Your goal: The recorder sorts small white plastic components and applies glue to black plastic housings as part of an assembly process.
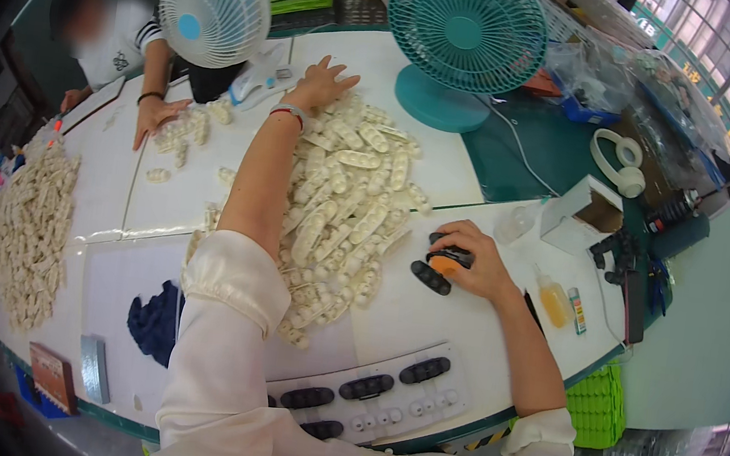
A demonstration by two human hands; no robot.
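My left hand [323, 86] reaches to the far edge of a heap of cream-coloured lobed pieces [359, 160], its fingers spread and holding nothing. To the right of the heap, my right hand [477, 257] is closed round a black-and-orange piece [446, 263], whose exact kind I cannot make out. A black lobed piece [429, 278] sits right beside it, near the fingertips. Close to my body lies a white board [403, 372] bearing several black lobed pieces [367, 387] and small white round parts.
A teal fan [465, 32] and a white fan [215, 8] stand at the back. Another person's hand [156, 117] rests by loose pieces at far left. A larger heap [31, 235] lies left, a dark blue cloth [156, 321] nearer. An open white box [582, 215] and headphones [619, 163] sit right.
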